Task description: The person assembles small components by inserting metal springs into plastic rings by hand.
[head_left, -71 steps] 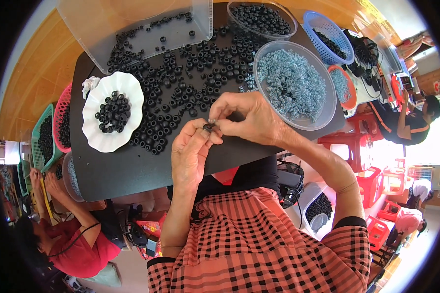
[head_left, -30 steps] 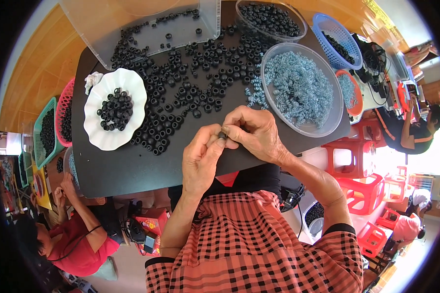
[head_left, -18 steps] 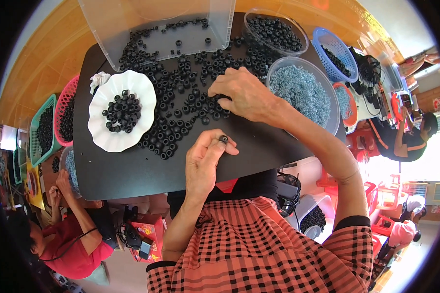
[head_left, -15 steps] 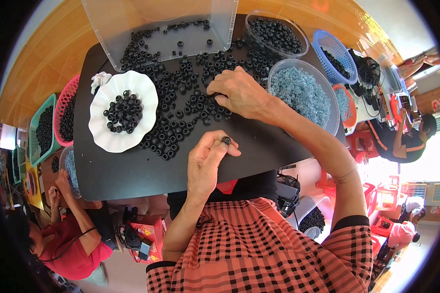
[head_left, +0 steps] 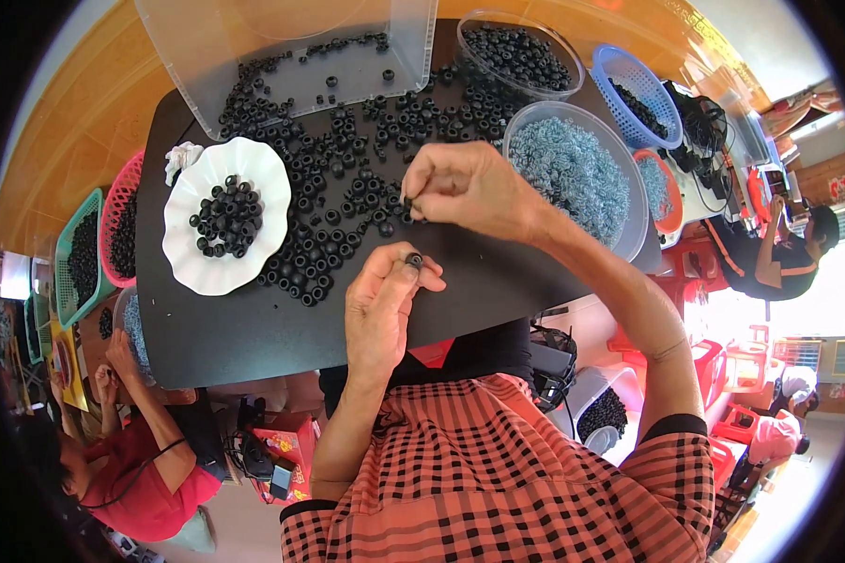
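Observation:
My left hand [head_left: 385, 305] is held over the table's near edge, its thumb and forefinger closed on a small round black bead-like piece [head_left: 413, 260]. To its upper right, my right hand [head_left: 469, 192] is closed in a pinch beside the edge of a loose spread of black bead-like pieces [head_left: 324, 239], many showing a hole. A dark bit shows at its fingertips, but I cannot make out whether it is held. On the left, a white scalloped plate [head_left: 183, 253] bears a heap of similar black pieces [head_left: 227, 216].
A clear bin [head_left: 385, 56] lies tipped at the back, black pieces at its mouth. Right of it stand a clear tub of black pieces [head_left: 521, 61], a tub of small bluish clear parts [head_left: 573, 178] and a blue basket [head_left: 620, 61]. A person in red [head_left: 150, 497] works at the left.
My right hand has drawn back from the pile toward me, its fingers now pinched. My left hand has shifted slightly left and up, still holding the black piece. The view has shifted slightly.

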`<state>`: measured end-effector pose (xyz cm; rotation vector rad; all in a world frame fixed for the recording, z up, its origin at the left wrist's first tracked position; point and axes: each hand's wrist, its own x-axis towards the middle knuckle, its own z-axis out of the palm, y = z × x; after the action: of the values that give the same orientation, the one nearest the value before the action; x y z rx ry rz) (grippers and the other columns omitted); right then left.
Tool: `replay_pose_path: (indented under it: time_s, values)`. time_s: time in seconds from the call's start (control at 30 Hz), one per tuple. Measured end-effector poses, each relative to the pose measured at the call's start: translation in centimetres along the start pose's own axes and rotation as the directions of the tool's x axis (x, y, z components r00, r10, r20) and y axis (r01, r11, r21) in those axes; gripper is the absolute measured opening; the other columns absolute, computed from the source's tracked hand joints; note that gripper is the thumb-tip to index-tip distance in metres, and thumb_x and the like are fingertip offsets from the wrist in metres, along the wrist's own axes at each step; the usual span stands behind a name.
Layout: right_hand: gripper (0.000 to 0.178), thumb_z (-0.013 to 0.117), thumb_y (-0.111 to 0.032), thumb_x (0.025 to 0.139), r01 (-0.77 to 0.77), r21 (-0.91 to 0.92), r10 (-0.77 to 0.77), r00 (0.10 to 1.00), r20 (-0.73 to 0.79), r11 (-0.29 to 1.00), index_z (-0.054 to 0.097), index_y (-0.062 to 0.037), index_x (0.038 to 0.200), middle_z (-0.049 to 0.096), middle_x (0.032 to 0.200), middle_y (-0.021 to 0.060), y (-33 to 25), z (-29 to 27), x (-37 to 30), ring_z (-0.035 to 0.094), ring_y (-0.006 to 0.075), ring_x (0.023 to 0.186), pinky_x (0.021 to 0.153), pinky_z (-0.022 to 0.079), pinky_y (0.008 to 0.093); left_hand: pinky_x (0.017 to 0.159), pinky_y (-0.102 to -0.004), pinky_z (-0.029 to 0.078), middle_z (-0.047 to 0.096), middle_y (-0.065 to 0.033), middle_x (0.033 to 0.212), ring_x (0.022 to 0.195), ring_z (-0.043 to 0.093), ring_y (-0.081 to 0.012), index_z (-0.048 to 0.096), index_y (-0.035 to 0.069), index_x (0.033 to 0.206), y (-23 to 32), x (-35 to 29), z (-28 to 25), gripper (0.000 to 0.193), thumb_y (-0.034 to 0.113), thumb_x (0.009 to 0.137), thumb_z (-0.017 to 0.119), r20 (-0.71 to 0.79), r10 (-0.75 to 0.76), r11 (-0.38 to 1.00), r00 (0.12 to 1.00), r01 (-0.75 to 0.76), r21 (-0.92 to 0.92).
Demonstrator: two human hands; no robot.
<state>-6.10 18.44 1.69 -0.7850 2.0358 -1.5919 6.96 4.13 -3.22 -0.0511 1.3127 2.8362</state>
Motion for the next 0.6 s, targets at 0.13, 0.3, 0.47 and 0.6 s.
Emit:
replay_pose_path:
  time_s: [0.13, 0.3, 0.47, 0.6]
  values:
    - [0.014, 0.062, 0.003, 0.079, 0.08, -0.019, -0.08, 0.997, 0.008, 0.997, 0.065, -0.001, 0.092, 0.066, 0.092, 0.0043, -0.9, 1.7, -2.7, 0.062, 0.009, 0.079, 0.07, 0.05, 0.0236, 0.085, -0.0304, 0.048, 0.064, -0.0094, 0.09, 0.086, 0.061, -0.015, 0.056, -0.004, 0.108, 0.0, 0.1, 0.4, 0.018, 0.008, 0.098, 0.047, -0.035, 0.017, 0.999, 0.999, -0.018, -0.031]
    - [0.017, 0.064, -0.001, 0.078, 0.116, -0.255, -0.121, 0.993, -0.004, 0.96, 0.067, -0.002, 0.094, 0.067, 0.083, 0.0041, -1.7, 2.1, -4.0, 0.063, 0.0102, 0.071, 0.066, 0.051, 0.0243, 0.086, -0.0314, 0.048, 0.064, -0.0092, 0.09, 0.086, 0.062, -0.015, 0.056, -0.004, 0.108, -0.1, 0.1, -0.1, 0.018, 0.006, 0.097, 0.046, -0.03, -0.002, 1.0, 1.0, 0.001, -0.028]
    - [0.014, 0.062, -0.001, 0.081, -0.001, -0.054, -0.003, 0.997, -0.079, 0.999, 0.067, -0.0025, 0.095, 0.066, 0.079, 0.0008, -0.8, 2.2, -4.5, 0.061, 0.0075, 0.07, 0.065, 0.05, 0.0232, 0.087, -0.0314, 0.048, 0.065, -0.0096, 0.09, 0.086, 0.062, -0.0155, 0.055, -0.004, 0.109, -0.2, 0.1, -0.1, 0.019, 0.005, 0.096, 0.046, -0.006, 0.005, 0.999, 1.0, -0.005, -0.032]
    - [0.014, 0.061, 0.0, 0.083, 0.015, 0.085, -0.006, 0.995, -0.103, 0.996, 0.067, -0.0023, 0.095, 0.065, 0.083, 0.0, -0.8, 2.3, -4.8, 0.06, 0.0052, 0.074, 0.067, 0.048, 0.0215, 0.088, -0.0312, 0.047, 0.065, -0.0109, 0.09, 0.087, 0.062, -0.0164, 0.055, -0.005, 0.11, -0.1, 0.2, 0.1, 0.021, 0.007, 0.096, 0.045, 0.0, -0.01, 1.0, 1.0, 0.01, -0.019]
